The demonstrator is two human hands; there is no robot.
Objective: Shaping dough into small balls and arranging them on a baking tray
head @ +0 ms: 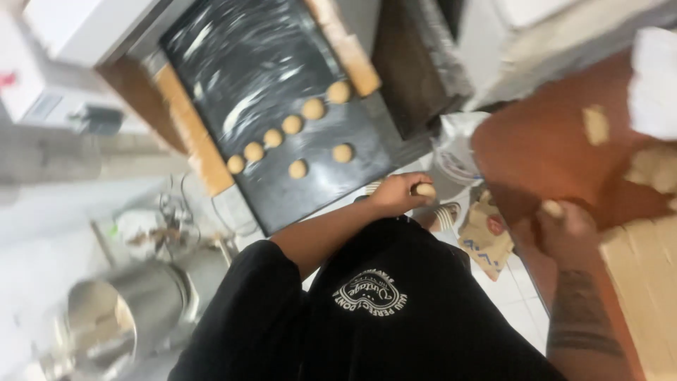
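My left hand [396, 193] is closed around a small tan dough ball [424, 190], held just off the near corner of a black greased baking tray [261, 77]. On that tray several round dough balls [292, 125] lie in a diagonal row, with two more [343, 153] in a second row closer to me. My right hand [564, 226] rests on the brown work table [543, 152] at the right and pinches a small piece of dough [552, 209]. Pale cut dough pieces [656, 168] lie on the table beyond it.
A steel mixing bowl [106, 321] stands at the lower left on a cluttered surface. A plastic bag [455, 152] and a brown paper bag [485, 236] lie on the tiled floor between tray and table. A wooden board [645, 282] sits at the right edge.
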